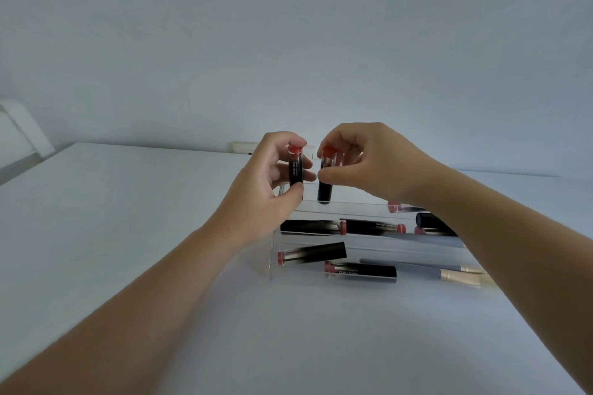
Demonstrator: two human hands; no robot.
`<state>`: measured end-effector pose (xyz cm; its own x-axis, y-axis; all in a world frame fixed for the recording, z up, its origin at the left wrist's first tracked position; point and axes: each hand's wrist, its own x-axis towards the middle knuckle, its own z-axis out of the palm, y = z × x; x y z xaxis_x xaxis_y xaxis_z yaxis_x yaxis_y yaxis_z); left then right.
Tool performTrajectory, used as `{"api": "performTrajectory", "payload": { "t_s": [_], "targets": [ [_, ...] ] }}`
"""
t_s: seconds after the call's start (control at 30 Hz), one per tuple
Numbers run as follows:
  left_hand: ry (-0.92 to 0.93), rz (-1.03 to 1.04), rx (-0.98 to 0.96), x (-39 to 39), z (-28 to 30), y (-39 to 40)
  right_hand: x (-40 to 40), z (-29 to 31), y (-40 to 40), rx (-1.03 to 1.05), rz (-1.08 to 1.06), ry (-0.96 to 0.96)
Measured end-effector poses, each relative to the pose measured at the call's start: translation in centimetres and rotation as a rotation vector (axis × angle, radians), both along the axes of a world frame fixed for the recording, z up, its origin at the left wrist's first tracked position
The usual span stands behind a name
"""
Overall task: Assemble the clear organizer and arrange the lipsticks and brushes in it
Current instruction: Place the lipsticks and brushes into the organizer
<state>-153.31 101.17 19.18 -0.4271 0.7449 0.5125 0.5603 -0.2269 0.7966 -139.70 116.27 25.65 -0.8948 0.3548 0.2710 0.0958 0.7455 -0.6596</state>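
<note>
Evidently midway, the clear organizer (321,212) stands assembled on the worktop (128,218), each hand, left (269,176) and right (369,160), pinching an upright lipstick over its top at twelve o'clock, while brushes (423,269) await at four o'clock.

A plain domestic room is suggested, though the kind cannot be told for certain. A white bench (128,202) is set against a bare pale wall (288,42), and a wall socket (244,147) is seen mid-frame at the bench's far edge.
</note>
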Motion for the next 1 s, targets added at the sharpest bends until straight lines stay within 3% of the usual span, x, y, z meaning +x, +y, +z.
{"api": "performTrajectory", "payload": {
  "t_s": [0.2,0.73,0.87,1.0],
  "targets": [
    [0.042,0.0,-0.056,-0.6,0.5,-0.4,-0.4,-0.9,-1.2,0.103,-0.044,0.035],
    [-0.026,0.048,-0.112,-0.8,0.2,0.1,-0.4,-2.3,-2.2,0.04,-0.036,0.135],
    [-0.111,0.081,-0.119,-0.4,0.3,0.4,-0.7,-1.4,-2.2,0.131,-0.048,0.085],
    [-0.172,0.068,-0.132,-0.6,0.3,0.2,-0.9,-1.6,-2.3,0.095,-0.041,0.083]
  ]
}}
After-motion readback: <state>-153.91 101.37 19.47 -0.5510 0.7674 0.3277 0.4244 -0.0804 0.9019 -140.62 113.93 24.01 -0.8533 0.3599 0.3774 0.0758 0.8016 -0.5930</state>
